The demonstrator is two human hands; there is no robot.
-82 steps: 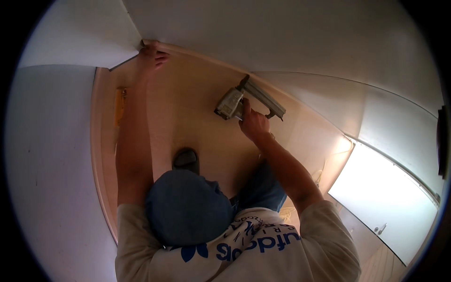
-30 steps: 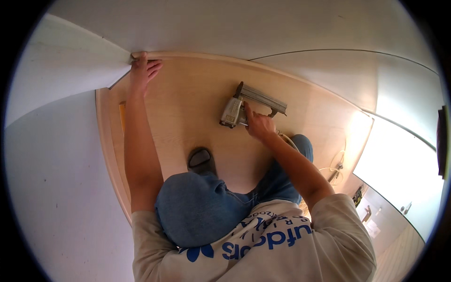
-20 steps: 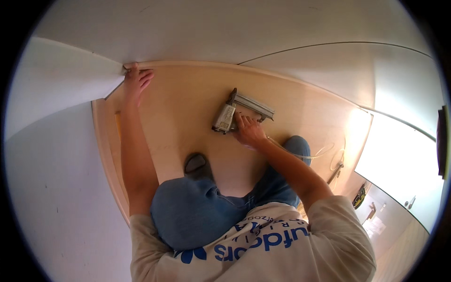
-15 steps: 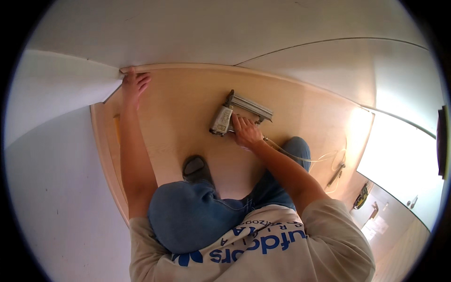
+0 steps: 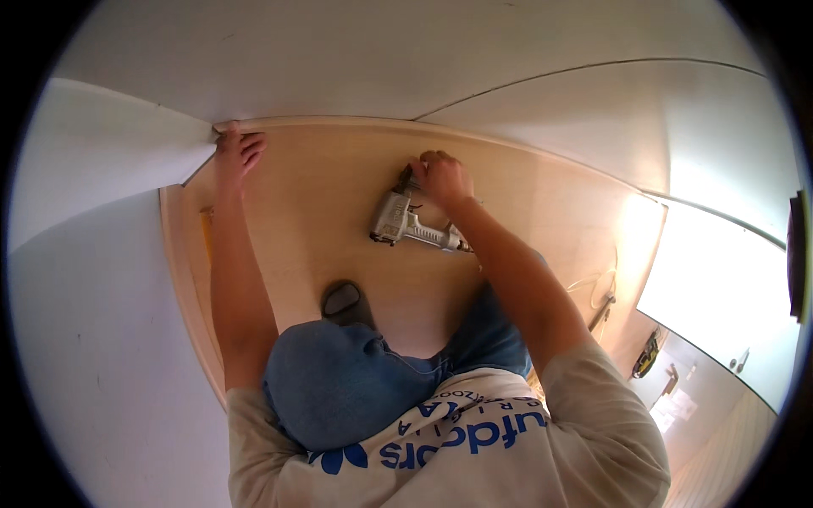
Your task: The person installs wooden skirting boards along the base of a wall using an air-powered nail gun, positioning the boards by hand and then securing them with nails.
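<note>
My left hand (image 5: pixel 235 157) is at the left end of a thin wooden strip (image 5: pixel 339 122) that runs along the foot of the pale wall. One finger presses on the strip, and the others curl near it. A silver nail gun (image 5: pixel 391 216) lies on its side on the light wooden floor (image 5: pixel 296 220), with its handle pointing right. Over its magazine, close to the dark nose, my right hand (image 5: pixel 445 180) has its fingers bent together. The hand covers most of the magazine, and what the fingertips hold is hidden.
A yellow tool (image 5: pixel 207 233) lies beside my left forearm. To the right, a thin air hose (image 5: pixel 593 281) curls by a hammer-like tool (image 5: pixel 604 311). Beyond are a yellow-and-black tool (image 5: pixel 646 354) and a white cabinet door (image 5: pixel 711 296). My shoe (image 5: pixel 343 300) stands on the floor.
My right hand has left the nail gun's handle and moved up over its magazine. The gun and my left hand stay in about the same place.
</note>
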